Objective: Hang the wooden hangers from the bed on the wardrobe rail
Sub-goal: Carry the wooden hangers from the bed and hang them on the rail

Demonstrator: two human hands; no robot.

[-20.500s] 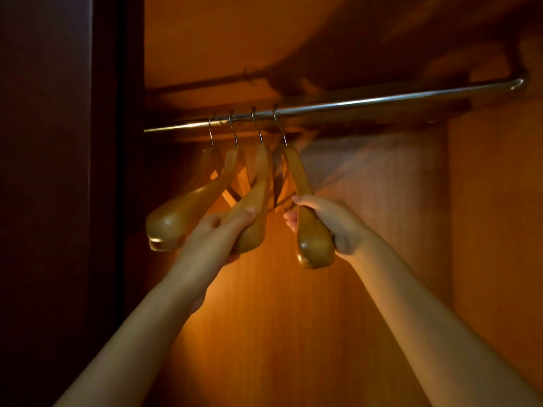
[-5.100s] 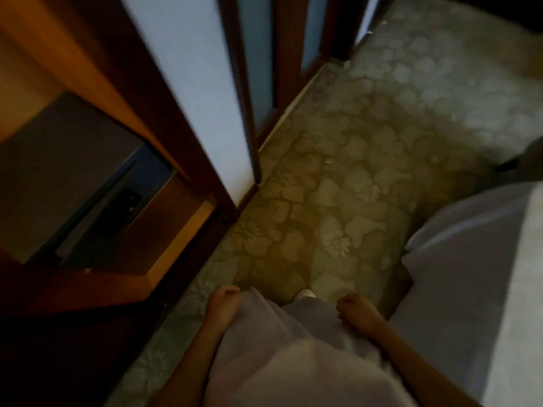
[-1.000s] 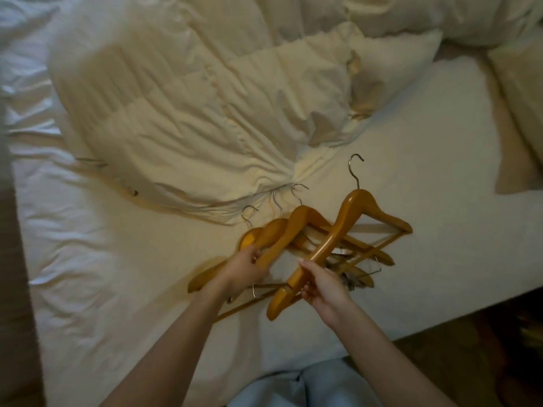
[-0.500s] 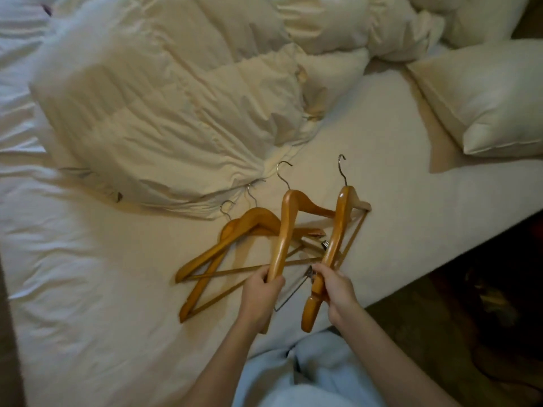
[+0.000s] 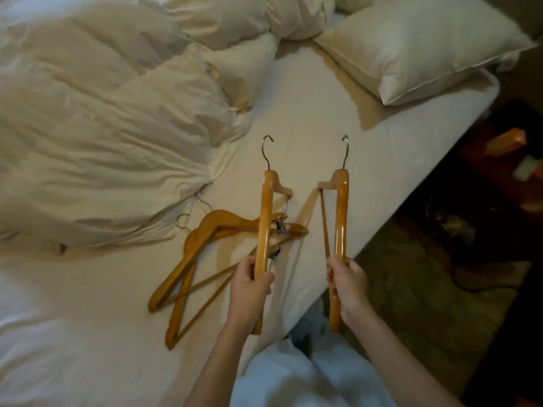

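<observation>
One head-worn, wide-angle view only. It looks forward and steeply down across the near edge of the bed (image 5: 382, 177), at close range. Both forearms enter from the bottom edge, with the left hand (image 5: 249, 284) and right hand (image 5: 348, 283) low of centre. The duvet (image 5: 102, 113) fills the upper left, a pillow (image 5: 426, 45) the upper right, and the floor (image 5: 411, 274) the right side.

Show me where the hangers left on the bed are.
Head view, left of centre: the loose hangers lie beside the duvet, left of the left hand.
</observation>
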